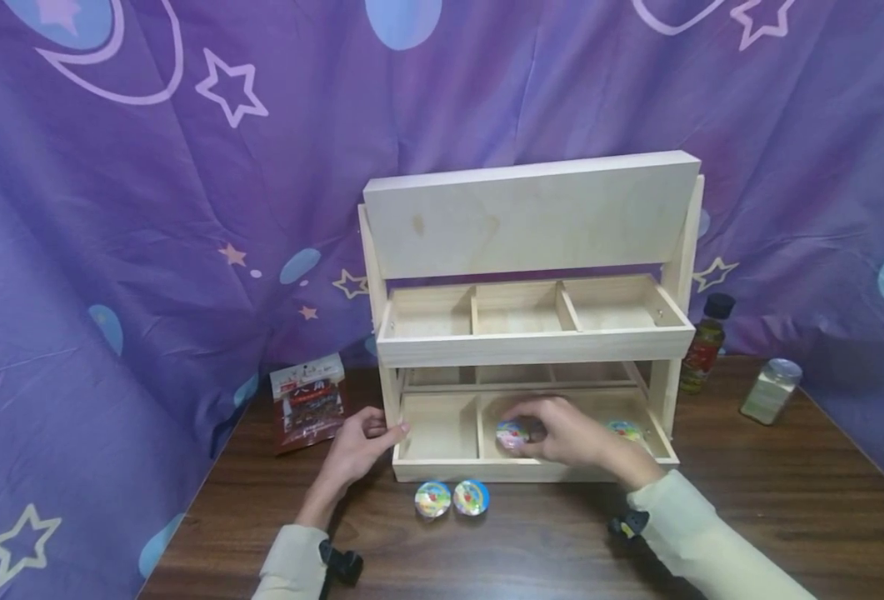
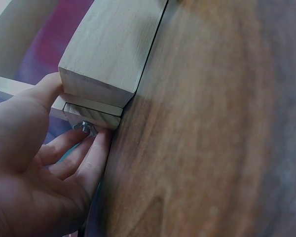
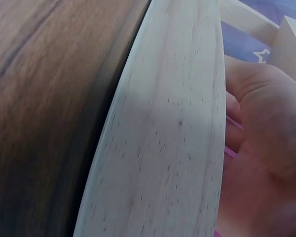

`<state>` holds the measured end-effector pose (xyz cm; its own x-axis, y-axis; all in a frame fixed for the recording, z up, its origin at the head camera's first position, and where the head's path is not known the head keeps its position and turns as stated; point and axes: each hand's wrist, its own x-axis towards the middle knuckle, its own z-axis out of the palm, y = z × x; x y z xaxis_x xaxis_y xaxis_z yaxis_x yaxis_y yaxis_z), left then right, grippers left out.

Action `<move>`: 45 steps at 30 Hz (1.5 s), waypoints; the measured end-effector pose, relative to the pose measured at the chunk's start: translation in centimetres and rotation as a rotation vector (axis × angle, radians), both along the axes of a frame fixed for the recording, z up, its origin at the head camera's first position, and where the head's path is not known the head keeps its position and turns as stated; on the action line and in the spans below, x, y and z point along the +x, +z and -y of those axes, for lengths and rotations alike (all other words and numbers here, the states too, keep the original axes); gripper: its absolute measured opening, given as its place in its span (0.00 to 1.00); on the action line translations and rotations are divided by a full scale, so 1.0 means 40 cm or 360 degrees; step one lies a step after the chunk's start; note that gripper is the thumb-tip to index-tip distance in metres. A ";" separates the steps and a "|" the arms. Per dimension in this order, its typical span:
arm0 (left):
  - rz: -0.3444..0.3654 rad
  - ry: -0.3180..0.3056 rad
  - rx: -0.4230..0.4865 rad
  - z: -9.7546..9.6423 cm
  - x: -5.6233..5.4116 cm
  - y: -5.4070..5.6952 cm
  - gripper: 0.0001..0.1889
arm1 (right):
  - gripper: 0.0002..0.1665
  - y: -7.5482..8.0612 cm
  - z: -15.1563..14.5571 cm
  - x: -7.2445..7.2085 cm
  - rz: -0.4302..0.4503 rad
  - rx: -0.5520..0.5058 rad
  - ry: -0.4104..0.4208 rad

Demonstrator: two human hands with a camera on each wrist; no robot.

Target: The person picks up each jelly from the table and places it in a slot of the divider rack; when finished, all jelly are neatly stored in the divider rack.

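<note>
A pale wooden two-tier rack [image 1: 531, 346] with divided trays stands on the table. My left hand [image 1: 355, 450] grips its lower left corner; in the left wrist view the thumb lies on the tray side and the fingers curl behind the leg, by a metal wing nut [image 2: 85, 127]. Inside the lower tray's middle compartment, my right hand [image 1: 571, 433] holds a small foil-lidded cup [image 1: 511, 436] between thumb and fingers. The tray front hides its fingertips in the right wrist view. Another such cup [image 1: 625, 430] sits in the right compartment, partly behind the forearm.
Two more lidded cups, one at left [image 1: 432, 500] and one at right [image 1: 471, 498], lie before the rack. A red spice packet [image 1: 309, 404] leans at the left. A dark-capped bottle [image 1: 702, 350] and a clear jar [image 1: 771, 392] stand right. A purple curtain [image 1: 149, 250] hangs behind.
</note>
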<state>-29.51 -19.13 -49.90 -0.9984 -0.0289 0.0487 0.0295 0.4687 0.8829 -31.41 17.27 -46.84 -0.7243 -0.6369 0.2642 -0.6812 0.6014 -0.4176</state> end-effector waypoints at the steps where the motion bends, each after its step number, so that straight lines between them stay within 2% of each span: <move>1: -0.0006 -0.0002 0.0002 0.000 0.000 -0.001 0.26 | 0.24 0.001 -0.001 0.000 0.0012 0.0002 -0.0007; 8: -0.0008 0.0000 0.0015 0.003 0.000 -0.002 0.27 | 0.27 0.004 -0.002 0.003 0.0001 0.0006 -0.0043; 16: 0.0005 0.0003 -0.0007 0.003 0.002 -0.002 0.27 | 0.24 0.005 0.001 0.011 -0.0015 0.0005 -0.0023; 22: -0.0032 -0.0016 0.0026 0.003 0.002 0.000 0.27 | 0.24 0.012 -0.009 0.011 0.0051 0.0021 -0.0040; 29: -0.0025 -0.0009 0.0034 0.003 0.004 -0.002 0.26 | 0.25 0.016 -0.015 0.010 0.0146 0.0019 -0.0030; 45: -0.0031 -0.0018 0.0038 0.004 0.003 -0.006 0.27 | 0.24 0.008 -0.014 0.011 0.0149 -0.0023 -0.0027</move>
<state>-29.38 -19.27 -50.12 -0.9975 -0.0192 0.0674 0.0517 0.4470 0.8931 -30.97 17.83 -46.50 -0.7570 -0.6208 0.2038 -0.6284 0.6062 -0.4875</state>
